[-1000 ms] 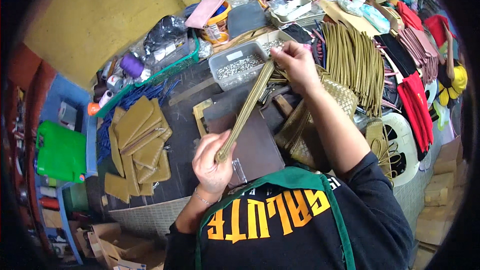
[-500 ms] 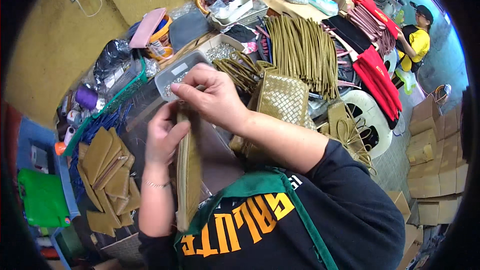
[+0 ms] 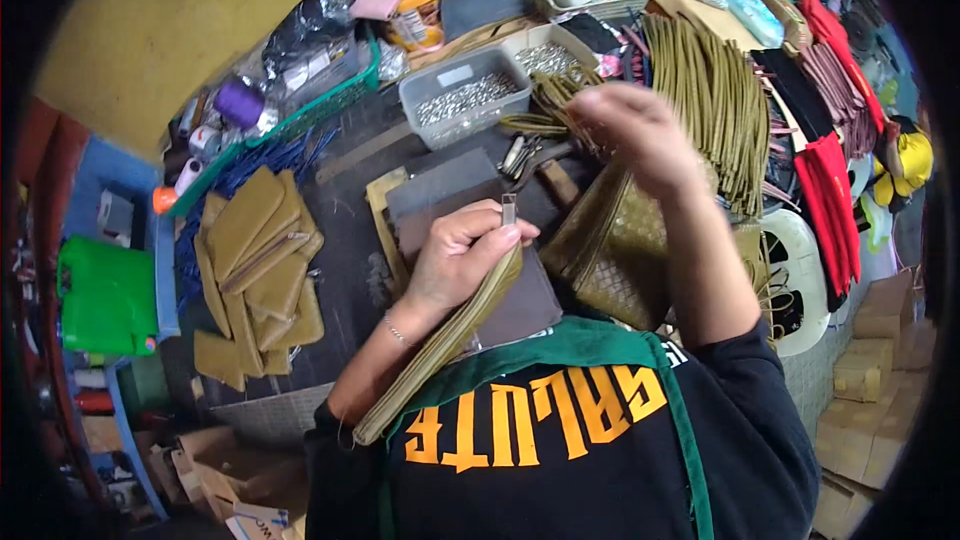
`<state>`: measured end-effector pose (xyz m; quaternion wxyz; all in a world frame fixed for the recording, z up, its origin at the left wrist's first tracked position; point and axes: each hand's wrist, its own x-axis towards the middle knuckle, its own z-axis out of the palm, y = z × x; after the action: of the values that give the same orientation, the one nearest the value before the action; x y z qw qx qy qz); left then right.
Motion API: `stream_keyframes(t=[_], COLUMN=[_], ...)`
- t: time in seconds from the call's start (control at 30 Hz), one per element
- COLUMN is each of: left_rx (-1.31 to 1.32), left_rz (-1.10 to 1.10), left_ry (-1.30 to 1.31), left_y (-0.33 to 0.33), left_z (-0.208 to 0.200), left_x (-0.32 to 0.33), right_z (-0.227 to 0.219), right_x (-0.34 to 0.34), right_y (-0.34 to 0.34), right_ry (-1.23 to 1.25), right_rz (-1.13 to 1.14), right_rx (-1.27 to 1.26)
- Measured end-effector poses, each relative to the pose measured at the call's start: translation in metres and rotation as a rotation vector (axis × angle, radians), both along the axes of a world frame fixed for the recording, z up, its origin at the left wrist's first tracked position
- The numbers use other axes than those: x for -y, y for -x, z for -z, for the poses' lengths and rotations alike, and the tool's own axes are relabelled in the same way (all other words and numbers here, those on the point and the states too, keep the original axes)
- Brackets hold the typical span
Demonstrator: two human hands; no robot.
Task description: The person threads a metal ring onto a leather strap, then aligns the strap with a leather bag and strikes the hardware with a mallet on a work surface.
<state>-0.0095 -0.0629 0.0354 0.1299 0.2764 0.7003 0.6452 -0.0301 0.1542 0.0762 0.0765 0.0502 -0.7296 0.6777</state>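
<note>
An olive-gold zippered pouch (image 3: 450, 345) slants from my chest up to my left hand (image 3: 465, 255). That hand is closed on its upper end, thumb on top. A small rectangular metal piece (image 3: 509, 208) stands up from the pouch's end, just above the thumb. My right hand (image 3: 640, 130) is apart from the pouch, raised over the olive straps (image 3: 705, 110) and blurred by motion. Its fingers look stretched out, with nothing visible in them. Left of it, a clear plastic tub (image 3: 465, 90) holds many small silver metal parts. A hand tool (image 3: 520, 155) lies below the tub.
Olive pouches (image 3: 265, 270) lie piled at the left of the dark table. Beyond them sits a green basket (image 3: 320, 105) with thread spools and bags. A woven olive bag (image 3: 620, 250) is under my right forearm, beside a white stool (image 3: 800, 285). Another person (image 3: 905, 160) is far right.
My right hand has left the pouch's end and swung right, over the straps. The left hand keeps its hold, and the metal piece now shows. The view has shifted.
</note>
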Motion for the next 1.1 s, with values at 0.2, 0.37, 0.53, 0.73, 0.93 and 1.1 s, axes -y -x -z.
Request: stream_keyframes(t=[0.2,0.37,0.53,0.73,0.93,1.1], left_rx=[-0.005,0.034,0.116,0.092,0.099,0.078], left_rz=[0.008,0.04,0.071,0.065,0.075,0.06], left_ry=[0.035,0.083,0.026,0.025,0.033,0.011], left_y=[0.0,0.002,-0.009,-0.006,-0.007,-0.011], left_z=[0.0,0.004,0.0,0.001,0.0,0.003], left_x=[0.0,0.001,-0.003,-0.005,-0.007,-0.006], right_z=[0.043,0.117,0.142,0.156,0.153,0.145], right_x=[-0.16,-0.233,-0.255,-0.251,-0.26,-0.25], right_y=[-0.001,-0.023,-0.051,-0.047,-0.035,-0.02], right_ry=[-0.695,-0.803,-0.795,-0.728,-0.923,-1.1], right_rz=[0.757,1.046,1.111,1.219,1.153,1.144], right_rx=[0.028,0.333,0.48,0.432,0.483,0.606])
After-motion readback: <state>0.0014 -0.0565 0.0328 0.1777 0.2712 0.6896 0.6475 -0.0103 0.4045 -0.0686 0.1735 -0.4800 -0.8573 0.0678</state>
